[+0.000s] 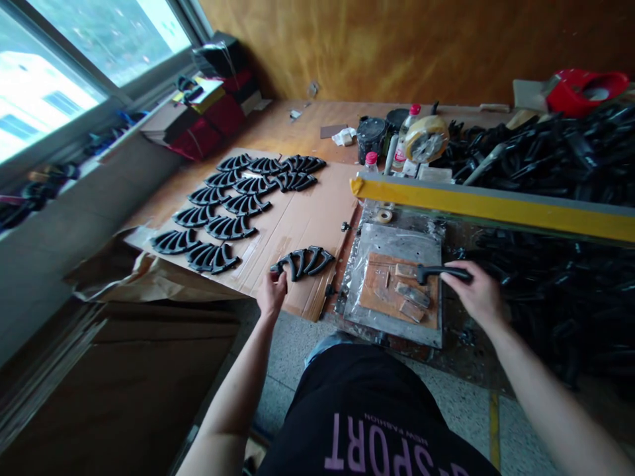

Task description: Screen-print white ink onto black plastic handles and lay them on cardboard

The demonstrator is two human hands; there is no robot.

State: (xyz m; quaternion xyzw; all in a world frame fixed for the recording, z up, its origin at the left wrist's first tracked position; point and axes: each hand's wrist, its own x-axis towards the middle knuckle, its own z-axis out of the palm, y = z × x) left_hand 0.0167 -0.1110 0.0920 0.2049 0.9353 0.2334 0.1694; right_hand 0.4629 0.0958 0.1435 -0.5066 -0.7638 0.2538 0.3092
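While the left hand [271,294] is pinching a black plastic piece [302,262] near the cardboard's [302,225] front edge, the right hand [476,294] is closing its fingers around a black handle [443,273] on a wooden board [377,297]; that narrow pinch is risking a slip off the edge.

**Hard daylight from the window [54,79], blown out to white**
Away from the window, the counter [292,116] and amber wall [397,46] lie in softer, dimmer light with faint shadows; the wide lens bows straight edges toward the corners, and fine detail looks slightly smeared, without obvious motion blur.
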